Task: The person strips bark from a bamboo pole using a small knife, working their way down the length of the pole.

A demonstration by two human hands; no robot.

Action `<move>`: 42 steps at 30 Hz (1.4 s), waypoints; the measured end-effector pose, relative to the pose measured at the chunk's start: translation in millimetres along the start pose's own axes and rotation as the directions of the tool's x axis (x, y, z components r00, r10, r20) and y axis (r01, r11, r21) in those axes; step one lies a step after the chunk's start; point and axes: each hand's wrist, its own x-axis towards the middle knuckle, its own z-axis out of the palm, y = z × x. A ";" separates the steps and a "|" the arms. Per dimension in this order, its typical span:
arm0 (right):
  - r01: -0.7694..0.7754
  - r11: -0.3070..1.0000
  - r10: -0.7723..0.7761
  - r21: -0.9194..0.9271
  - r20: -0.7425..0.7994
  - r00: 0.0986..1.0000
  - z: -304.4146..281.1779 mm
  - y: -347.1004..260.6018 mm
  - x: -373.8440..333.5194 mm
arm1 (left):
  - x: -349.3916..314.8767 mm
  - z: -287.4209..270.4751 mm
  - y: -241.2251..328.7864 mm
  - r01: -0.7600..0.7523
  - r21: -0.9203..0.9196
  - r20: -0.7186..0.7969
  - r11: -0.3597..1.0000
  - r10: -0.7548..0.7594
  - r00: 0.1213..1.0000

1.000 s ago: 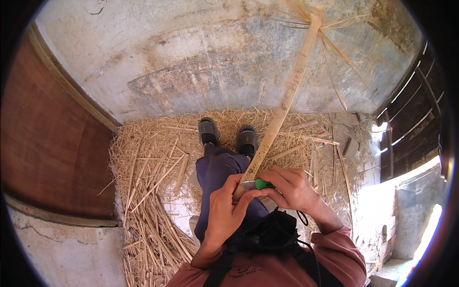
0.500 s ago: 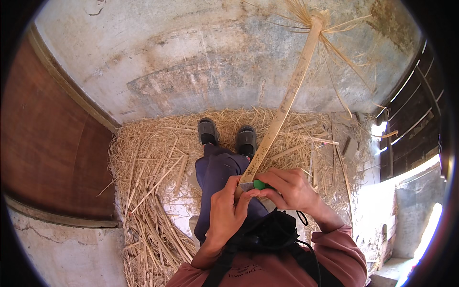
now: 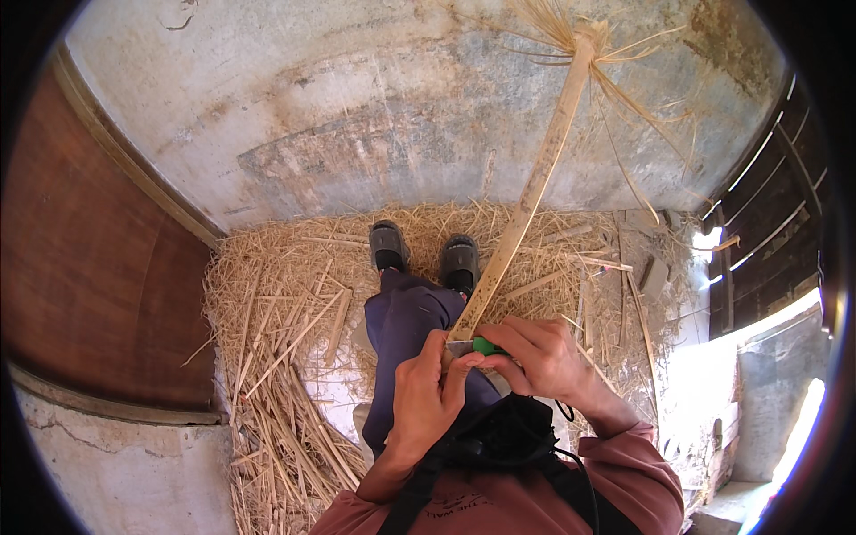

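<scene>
A long, flat bamboo strip (image 3: 532,192) slants from my hands up to the far wall, with frayed thin fibres (image 3: 615,58) fanning out around its far end. My left hand (image 3: 421,388) is closed around the near end, thumb and fingers pinching it. My right hand (image 3: 544,357) grips a knife by its green handle (image 3: 484,346). The knife's short grey blade (image 3: 459,348) lies across the bamboo's near end, between both hands. My left thumb tip is close to the blade and handle. Part of the near end is hidden by my fingers.
Straw-like shavings (image 3: 294,259) cover the floor around my shoes (image 3: 388,245). Split bamboo sticks (image 3: 290,446) are heaped at the lower left. A brown door panel (image 3: 107,259) stands left, a stained wall (image 3: 357,107) ahead, dark slatted boards (image 3: 776,205) right. A black bag (image 3: 499,437) hangs at my front.
The bamboo's far end has shifted slightly left. My right hand has turned a little, and a thin pale strip now shows beside its wrist. Both grips stay the same.
</scene>
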 end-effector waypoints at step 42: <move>-0.019 0.999 0.020 -0.047 0.018 1.000 1.0 -2.6 1.6 | -0.1 -0.1 -4.1 0.022 0.076 0.012 0.997 -0.022 1.000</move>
